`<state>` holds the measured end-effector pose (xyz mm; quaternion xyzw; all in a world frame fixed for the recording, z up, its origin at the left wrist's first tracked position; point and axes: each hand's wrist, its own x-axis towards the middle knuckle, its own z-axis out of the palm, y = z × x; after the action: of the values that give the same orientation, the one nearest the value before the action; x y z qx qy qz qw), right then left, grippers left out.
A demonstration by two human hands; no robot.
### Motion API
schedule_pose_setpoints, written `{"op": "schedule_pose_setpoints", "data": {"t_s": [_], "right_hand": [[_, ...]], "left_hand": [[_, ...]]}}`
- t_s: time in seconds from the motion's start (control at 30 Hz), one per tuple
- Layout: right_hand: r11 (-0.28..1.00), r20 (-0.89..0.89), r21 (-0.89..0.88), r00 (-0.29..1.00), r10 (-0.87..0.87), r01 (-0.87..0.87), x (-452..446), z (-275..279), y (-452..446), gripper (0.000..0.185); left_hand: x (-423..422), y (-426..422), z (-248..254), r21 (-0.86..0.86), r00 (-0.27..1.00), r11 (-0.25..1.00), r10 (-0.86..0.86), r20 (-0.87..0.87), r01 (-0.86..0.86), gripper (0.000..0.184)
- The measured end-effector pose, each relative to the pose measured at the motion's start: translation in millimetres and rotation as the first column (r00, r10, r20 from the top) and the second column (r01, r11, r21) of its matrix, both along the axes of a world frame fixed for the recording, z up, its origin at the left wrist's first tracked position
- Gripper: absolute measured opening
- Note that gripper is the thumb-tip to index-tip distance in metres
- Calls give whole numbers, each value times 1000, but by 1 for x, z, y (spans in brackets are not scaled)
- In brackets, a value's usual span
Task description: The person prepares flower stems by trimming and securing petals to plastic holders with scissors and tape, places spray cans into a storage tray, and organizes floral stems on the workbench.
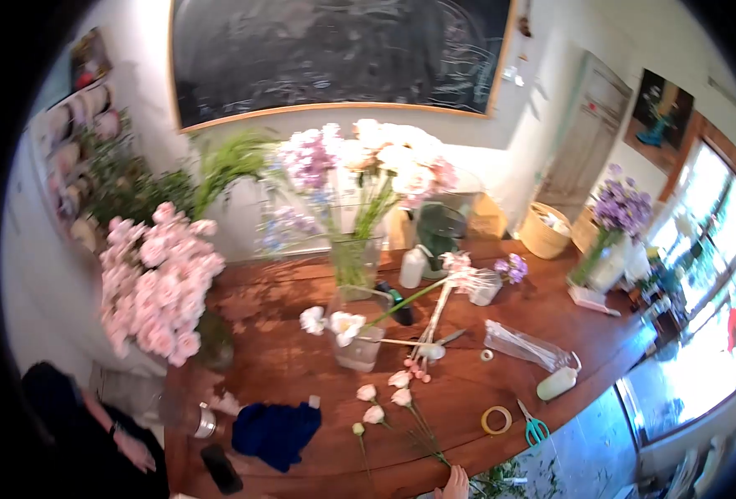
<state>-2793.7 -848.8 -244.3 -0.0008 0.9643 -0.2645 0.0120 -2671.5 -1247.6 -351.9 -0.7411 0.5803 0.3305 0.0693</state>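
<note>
**Pale pink roses, stem ends at right hand**

Pale pink roses (pixel 401 397) lie flat on the brown wooden table (pixel 301 366), heads toward the far side, stems converging on the near edge.

Right hand (pixel 453 483): partly visible at the bottom of the view. Fingers extended, held close together and slightly bent, pointing away from the wearer. The stem ends meet the fingertips; whether they are grasped cannot be determined. The wrist and forearm are outside the view.

Left hand: out of view; its state cannot be determined.

Adjacent items: tape roll (pixel 484 422) and teal-handled scissors (pixel 532 422), both right of the roses.

Second person (pixel 106 416): at the table's left end, in dark clothing, one forearm angled downward.
</note>
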Motion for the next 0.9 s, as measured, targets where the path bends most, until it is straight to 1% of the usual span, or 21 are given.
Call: {"op": "schedule_pose_setpoints", "data": {"t_s": [0.03, 0.13, 0.17, 0.2, 0.27, 0.3, 0.33, 0.37, 0.4, 0.43, 0.47, 0.5, 0.53, 0.57, 0.6, 0.63, 0.67, 0.73, 0.77, 0.8, 0.9], "right_hand": [[1000, -41, 7, 999, 5, -5, 3, -10, 4, 64], [998, 23, 42, 999, 47, -48, 4, -23, 13, 63], [992, -120, 60, 986, 115, -108, 4, -40, 21, 62], [990, -97, 77, 988, 122, -114, 5, -54, 32, 56], [984, -39, 122, 990, 134, -129, 9, -39, 31, 45], [982, -74, 120, 985, 156, -146, 5, -43, 34, 44], [978, -97, 127, 980, 176, -163, 0, -54, 39, 44], [975, -106, 135, 976, 192, -177, 1, -65, 47, 44], [958, -208, 186, 945, 254, -217, -4, -66, 46, 42], [949, -172, 234, 951, 256, -213, -11, -71, 46, 41], [931, -224, 283, 927, 299, -232, -15, -77, 48, 36], [934, -153, 286, 952, 264, -213, -16, -68, 41, 32], [901, -373, 386, 860, 349, -198, -20, -85, 47, 25], [919, -148, 344, 955, 257, -194, -18, -62, 36, 19], [912, -145, 378, 963, 227, -158, -22, -73, 40, 15], [912, -177, 392, 963, 204, -121, -21, -73, 38, 14], [908, -124, 407, 980, 158, -95, -21, -73, 37, 13], [928, -157, 368, 980, 123, -58, -19, -84, 39, 12], [936, -152, 348, 982, 114, -55, -20, -83, 38, 11], [943, -146, 327, 983, 108, -55, -22, -79, 35, 11], [951, -139, 308, 988, 69, -23, -19, -76, 32, 11]], "left_hand": [[6, -1, -11, -12, 1000, 1000, 13, 4, -13, 33], [6, -2, -41, -79, 985, 987, 146, 89, -140, 32], [-4, -4, -43, -145, 953, 962, 255, 165, -232, 31], [-8, -6, -51, -144, 945, 955, 283, 164, -261, 31], [-3, -10, -74, -282, 907, 954, 201, 369, -96, 30], [0, -8, -93, -321, 866, 947, 163, 472, -4, 29], [20, -7, -125, -238, 829, 911, -165, 535, 335, 28], [40, -5, -136, -222, 857, 894, -264, 443, 390, 25], [62, -1, -150, -219, 974, 950, -207, 92, 223, 23], [91, 7, -164, -71, 887, 987, 95, -452, -141, 22], [121, 10, -171, 107, 692, 948, 294, -660, -300, 21], [152, 9, -169, 225, 572, 913, 392, -721, -341, 21], [190, 4, -155, 332, 566, 916, 401, -720, -226, 19], [209, 10, -93, 402, 531, 873, 487, -694, -275, 21], [241, 4, -101, 474, 489, 771, 637, -596, -426, 11], [274, 1, -97, 435, 533, 791, 612, -584, -431, 13], [315, -2, -95, 394, 570, 809, 587, -574, -436, 16], [401, -11, -123, 352, 616, 752, 659, -433, -557, 20], [439, -10, -124, 385, 554, 690, 722, -414, -613, 24], [467, -8, -114, 375, 548, 649, 760, -349, -662, 28], [525, 6, -106, 372, 468, 562, 825, -317, -739, 32]]}}
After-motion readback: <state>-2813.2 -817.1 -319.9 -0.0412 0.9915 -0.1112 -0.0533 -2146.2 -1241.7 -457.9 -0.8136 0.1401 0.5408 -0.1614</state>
